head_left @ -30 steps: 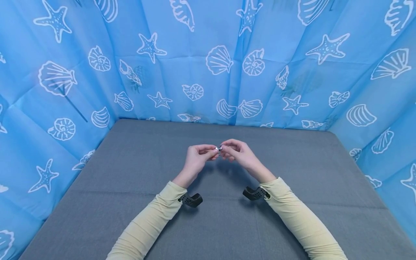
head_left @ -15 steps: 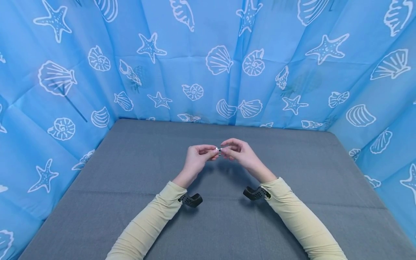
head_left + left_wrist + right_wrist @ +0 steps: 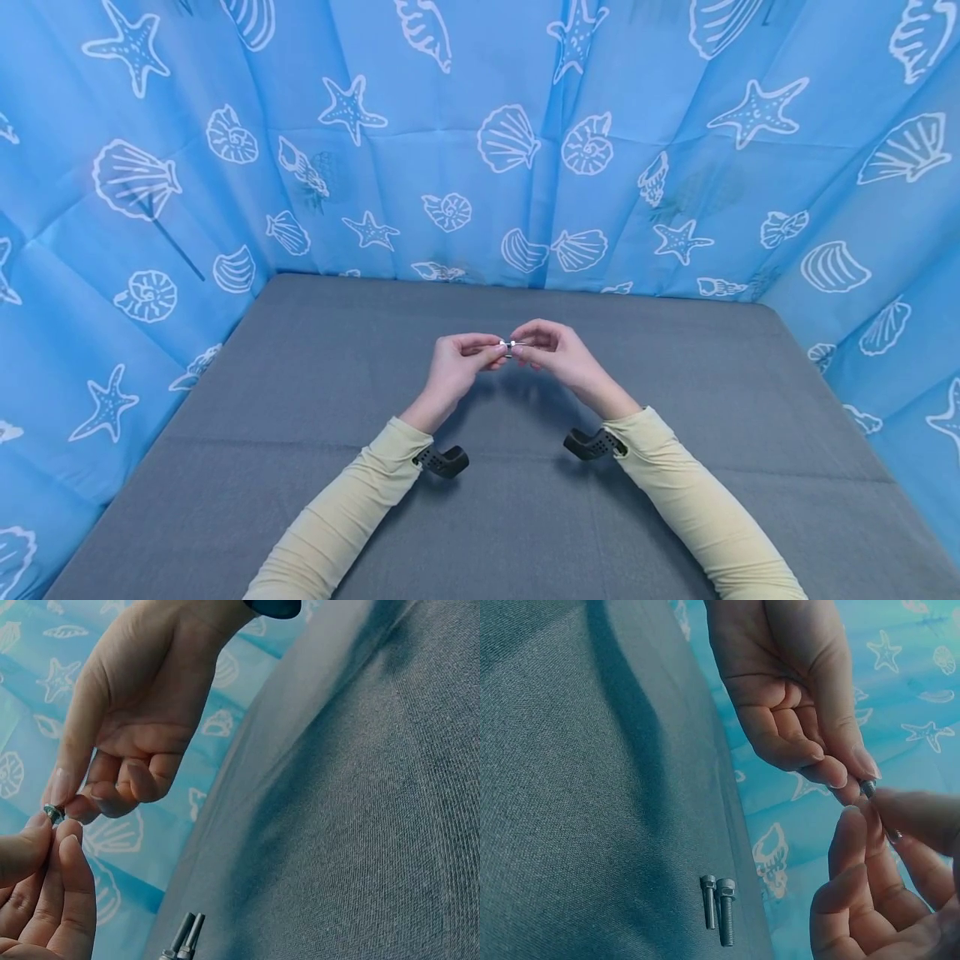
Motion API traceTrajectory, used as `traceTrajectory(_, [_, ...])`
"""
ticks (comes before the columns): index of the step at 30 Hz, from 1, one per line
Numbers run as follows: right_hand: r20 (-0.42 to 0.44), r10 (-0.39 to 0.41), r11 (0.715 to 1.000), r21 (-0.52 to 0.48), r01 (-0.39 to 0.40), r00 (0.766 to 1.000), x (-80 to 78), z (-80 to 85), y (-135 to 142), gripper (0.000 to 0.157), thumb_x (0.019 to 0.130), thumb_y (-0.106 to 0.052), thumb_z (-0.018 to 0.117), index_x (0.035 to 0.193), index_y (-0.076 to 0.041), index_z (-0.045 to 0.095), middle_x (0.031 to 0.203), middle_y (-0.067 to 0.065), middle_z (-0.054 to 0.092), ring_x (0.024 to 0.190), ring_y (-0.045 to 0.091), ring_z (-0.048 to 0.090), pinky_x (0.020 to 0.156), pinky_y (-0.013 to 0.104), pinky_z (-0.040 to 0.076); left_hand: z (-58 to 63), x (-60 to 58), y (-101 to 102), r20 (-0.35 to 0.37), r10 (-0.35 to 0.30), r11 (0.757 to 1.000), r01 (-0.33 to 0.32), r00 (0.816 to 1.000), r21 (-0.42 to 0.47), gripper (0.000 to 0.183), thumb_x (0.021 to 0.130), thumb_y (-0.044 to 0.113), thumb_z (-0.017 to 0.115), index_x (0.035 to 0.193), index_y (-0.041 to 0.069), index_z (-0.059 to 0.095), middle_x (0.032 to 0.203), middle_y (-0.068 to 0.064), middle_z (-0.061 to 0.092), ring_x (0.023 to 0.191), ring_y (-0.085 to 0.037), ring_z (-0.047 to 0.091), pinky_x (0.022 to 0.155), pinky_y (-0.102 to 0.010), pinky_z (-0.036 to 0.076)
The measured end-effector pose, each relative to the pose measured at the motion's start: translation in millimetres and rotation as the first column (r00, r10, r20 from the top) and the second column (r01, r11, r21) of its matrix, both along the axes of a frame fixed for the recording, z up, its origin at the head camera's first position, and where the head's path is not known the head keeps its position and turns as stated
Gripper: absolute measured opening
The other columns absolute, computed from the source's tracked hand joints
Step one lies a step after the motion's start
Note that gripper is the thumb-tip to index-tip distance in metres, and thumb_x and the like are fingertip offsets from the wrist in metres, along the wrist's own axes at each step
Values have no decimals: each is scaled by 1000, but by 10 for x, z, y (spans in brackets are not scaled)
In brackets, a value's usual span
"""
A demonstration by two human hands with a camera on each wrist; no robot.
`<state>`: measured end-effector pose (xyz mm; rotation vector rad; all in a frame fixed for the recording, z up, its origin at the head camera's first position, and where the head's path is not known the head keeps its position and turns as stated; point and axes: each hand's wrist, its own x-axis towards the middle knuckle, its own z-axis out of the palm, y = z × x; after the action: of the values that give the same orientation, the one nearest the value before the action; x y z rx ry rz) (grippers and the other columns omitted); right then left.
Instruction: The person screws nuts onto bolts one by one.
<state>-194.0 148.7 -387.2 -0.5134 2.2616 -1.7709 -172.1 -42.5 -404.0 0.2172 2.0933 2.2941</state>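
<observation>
Out over the grey table, a small silvery bolt (image 3: 512, 343) bridges the fingertips of both hands. Its threaded metal end (image 3: 868, 787) shows in the right wrist view, and most of it is covered by fingers, so whether a nut is on it I cannot tell. The left hand (image 3: 453, 364) pinches one end between thumb and index finger. From the other side the right hand (image 3: 557, 354) pinches with thumb and fingertips, its index finger arched above. The left wrist view shows the right hand (image 3: 146, 705) reaching down to the left hand (image 3: 56, 900).
Two more metal bolts (image 3: 718, 909) with round heads lie side by side on the grey cloth-covered table (image 3: 360, 433) beneath the hands. A blue curtain (image 3: 450, 150) with white shells and starfish hangs behind and at both sides. Black bands (image 3: 592, 444) circle the wrists.
The right hand's fingers have shifted slightly about the bolt, and a little more metal shows by its fingertips. The left hand has stayed almost still.
</observation>
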Motion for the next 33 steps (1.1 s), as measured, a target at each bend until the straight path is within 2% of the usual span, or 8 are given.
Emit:
traceTrajectory(3, [-9, 2, 1000, 15, -2, 1000, -6, -3, -1, 27, 94, -18, 64, 111, 3, 63, 98, 25, 65, 83, 40, 58, 62, 37, 49, -6, -2, 0, 3, -3, 1000, 3, 1000, 3, 24, 87, 10, 70, 105, -7, 69, 90, -14, 71, 81, -23, 70, 78, -41, 56])
traceTrajectory(6, [5, -18, 999, 51, 18, 1000, -4, 6, -9, 27, 96, -26, 61, 106, -2, 66, 96, 23, 65, 82, 35, 60, 66, 41, 50, -12, -2, 3, 11, 3, 1000, -3, 1000, 6, 23, 87, 10, 70, 104, -6, 69, 90, -13, 71, 80, -22, 70, 78, -41, 56])
traceTrajectory(8, [19, -23, 999, 49, 22, 1000, -4, 7, -8, 29, 96, -27, 60, 108, -1, 65, 96, 21, 66, 83, 31, 61, 69, 43, 51, -12, -3, 5, 14, 7, 1000, -7, 1000, 10, 21, 87, 9, 70, 103, -5, 70, 90, -14, 71, 80, -21, 70, 78, -41, 56])
traceTrajectory(12, [31, 4, 1000, 1, -4, 1000, -8, 7, 3, 27, 95, -18, 62, 114, 1, 61, 97, 20, 66, 88, 38, 61, 70, 44, 51, -12, -2, 3, 16, 5, 1000, -5, 1000, 17, 21, 87, 9, 70, 103, -5, 70, 90, -14, 71, 80, -22, 70, 78, -41, 56])
traceTrajectory(15, [23, 11, 1000, 1, -11, 1000, -15, 4, 7, 23, 94, -17, 64, 110, -1, 64, 99, 24, 65, 90, 44, 58, 67, 42, 50, -14, -3, 0, 22, -3, 1000, 3, 1000, 21, 23, 87, 10, 70, 104, -6, 70, 91, -14, 71, 81, -22, 70, 81, -45, 55])
traceTrajectory(21, [30, -23, 998, 57, 21, 999, -10, 15, -15, 30, 97, -28, 59, 105, 0, 65, 94, 22, 64, 82, 31, 60, 69, 41, 50, -10, 3, -5, 36, -8, 1000, 7, 999, 19, 26, 88, 10, 70, 107, -8, 68, 92, -14, 71, 82, -21, 70, 84, -50, 52])
traceTrajectory(28, [15, 0, 1000, -2, 0, 1000, -1, 31, -12, 23, 93, -13, 64, 110, 2, 62, 95, 17, 66, 83, 31, 62, 66, 36, 51, -9, 1, -5, 20, -5, 1000, 5, 1000, 21, 23, 88, 9, 69, 106, -6, 69, 92, -14, 71, 81, -21, 70, 82, -47, 54])
traceTrajectory(33, [16, -14, 998, 58, 13, 1000, 0, 23, -21, 28, 97, -26, 58, 102, 1, 65, 90, 19, 64, 83, 36, 58, 70, 44, 49, -3, 4, -2, 24, 0, 1000, -1, 1000, 21, 20, 88, 9, 70, 103, -3, 71, 91, -13, 71, 84, -26, 70, 82, -47, 54])
